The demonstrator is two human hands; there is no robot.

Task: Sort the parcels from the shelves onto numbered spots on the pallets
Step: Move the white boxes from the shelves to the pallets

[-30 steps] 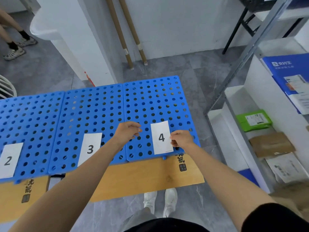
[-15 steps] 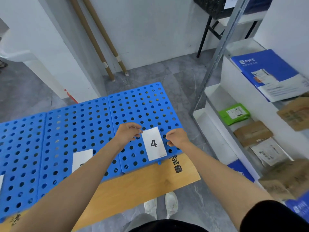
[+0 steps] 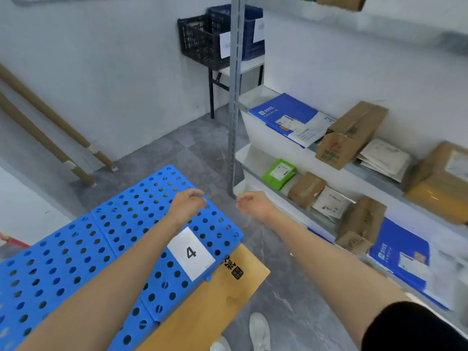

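Blue perforated pallet (image 3: 101,249) (white card (image 3: 191,253) "4" on it); left hand (image 3: 187,205), right hand (image 3: 253,202): fingers slack, empty.

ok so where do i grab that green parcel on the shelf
Probably its near edge, coming in from the open front of the shelf. The green parcel lies flat with a brown parcel close on its right, so that side is crowded; the front edge looks free. It seems a thin pouch, so pinch it thumb on top, fingers under. The empty right hand is closest.
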